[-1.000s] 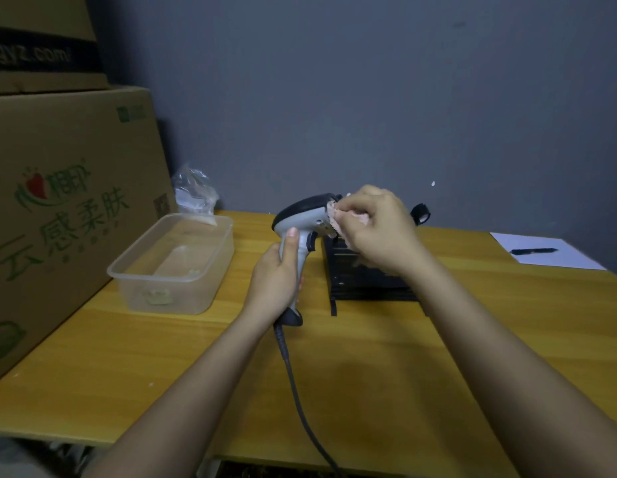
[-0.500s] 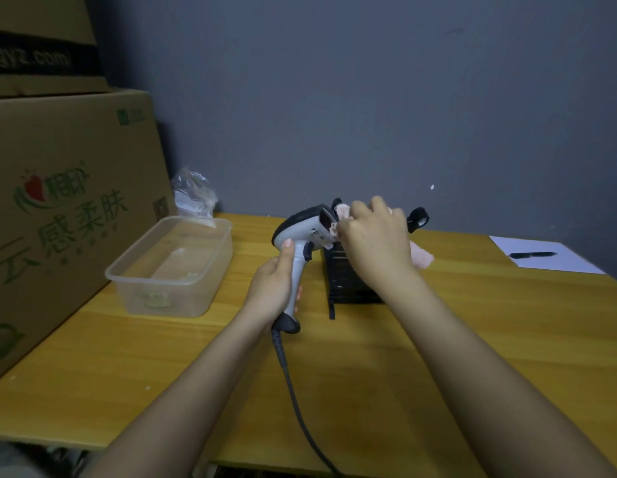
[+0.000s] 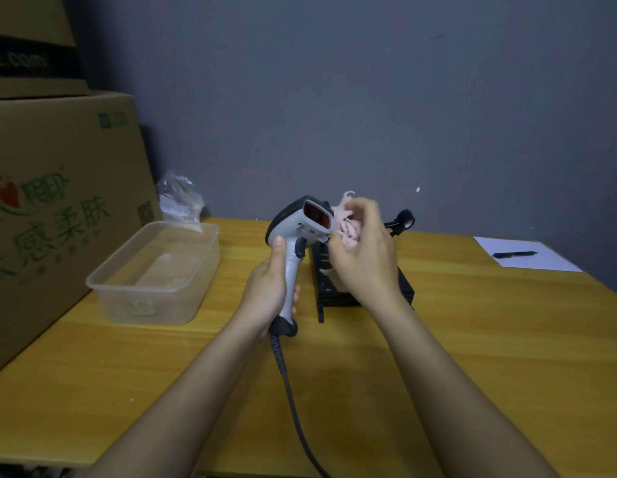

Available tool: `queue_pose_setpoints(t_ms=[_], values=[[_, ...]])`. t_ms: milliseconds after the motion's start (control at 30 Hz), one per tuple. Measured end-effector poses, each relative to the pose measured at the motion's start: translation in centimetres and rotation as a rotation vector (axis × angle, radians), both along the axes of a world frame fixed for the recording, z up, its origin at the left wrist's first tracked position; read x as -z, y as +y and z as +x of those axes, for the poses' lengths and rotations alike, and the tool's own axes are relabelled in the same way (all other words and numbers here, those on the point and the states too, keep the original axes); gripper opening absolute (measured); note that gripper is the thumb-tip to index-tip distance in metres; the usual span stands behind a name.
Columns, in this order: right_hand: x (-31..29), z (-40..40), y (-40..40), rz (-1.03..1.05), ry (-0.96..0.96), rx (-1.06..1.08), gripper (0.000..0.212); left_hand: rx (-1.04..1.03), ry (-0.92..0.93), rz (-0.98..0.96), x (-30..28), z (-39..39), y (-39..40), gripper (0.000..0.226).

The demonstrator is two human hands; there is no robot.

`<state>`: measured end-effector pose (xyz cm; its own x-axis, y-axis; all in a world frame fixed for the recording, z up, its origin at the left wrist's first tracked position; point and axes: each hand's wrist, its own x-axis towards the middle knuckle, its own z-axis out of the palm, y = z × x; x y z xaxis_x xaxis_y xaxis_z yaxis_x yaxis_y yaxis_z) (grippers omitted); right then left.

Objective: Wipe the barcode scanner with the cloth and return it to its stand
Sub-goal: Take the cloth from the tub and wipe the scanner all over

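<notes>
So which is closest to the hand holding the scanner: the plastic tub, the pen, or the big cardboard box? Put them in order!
From the left hand in the head view:
1. Clear plastic tub, just to its left on the table.
2. Big cardboard box, farther left, beyond the tub.
3. Black pen, far right, lying on white paper.

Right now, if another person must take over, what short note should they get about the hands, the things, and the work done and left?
Left hand: shut on the scanner by its handle, held above the table, red window facing the camera.
Right hand: shut on the pink cloth, beside the scanner head.
Stand: black, behind the right hand, partly hidden.
Cable: hangs from the handle over the near table edge.
Done: wiping is under way; how much is clean cannot be told.
Left: finish wiping, put the scanner back in the stand.
</notes>
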<state>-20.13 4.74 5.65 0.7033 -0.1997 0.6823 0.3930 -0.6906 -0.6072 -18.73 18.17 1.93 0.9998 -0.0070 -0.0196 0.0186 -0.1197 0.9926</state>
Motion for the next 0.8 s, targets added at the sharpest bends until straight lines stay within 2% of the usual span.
queue_pose_setpoints(t_ms=[100,167,233,333,433,500,600,700,800], values=[[-1.0,-0.2,-0.2,-0.123,-0.187,0.045,0.018,0.013,-0.022,0.023,-0.1,-0.3,-0.4,0.064],[-1.2,0.1,-0.3,-0.237,-0.150,-0.024,0.015,0.018,0.000,0.012,-0.2,-0.4,-0.7,0.062],[-0.6,0.6,-0.8,-0.378,-0.101,-0.071,0.021,0.021,0.029,-0.014,-0.2,-0.4,-0.3,0.060],[-0.1,1.1,-2.4,-0.661,-0.104,0.032,0.023,0.033,0.016,0.000,0.0,-0.1,0.4,0.061],[-1.0,0.9,-2.5,-0.520,-0.109,0.171,0.021,0.027,0.027,0.011,-0.1,0.0,0.3,0.064],[-1.4,0.6,-1.7,-0.427,-0.158,0.183,0.021,0.016,0.022,0.018,-0.1,0.1,0.0,0.063],[-0.2,0.7,-0.7,-0.580,-0.114,0.052,0.025,0.013,0.011,0.010,-0.1,0.2,0.0,0.058],[0.5,1.3,-1.1,-0.764,-0.018,0.143,0.030,0.005,-0.034,0.027,0.0,0.3,0.4,0.062],[-0.2,1.3,-1.2,-0.841,-0.031,0.223,0.018,-0.038,-0.150,0.107,0.0,0.3,0.6,0.065]])
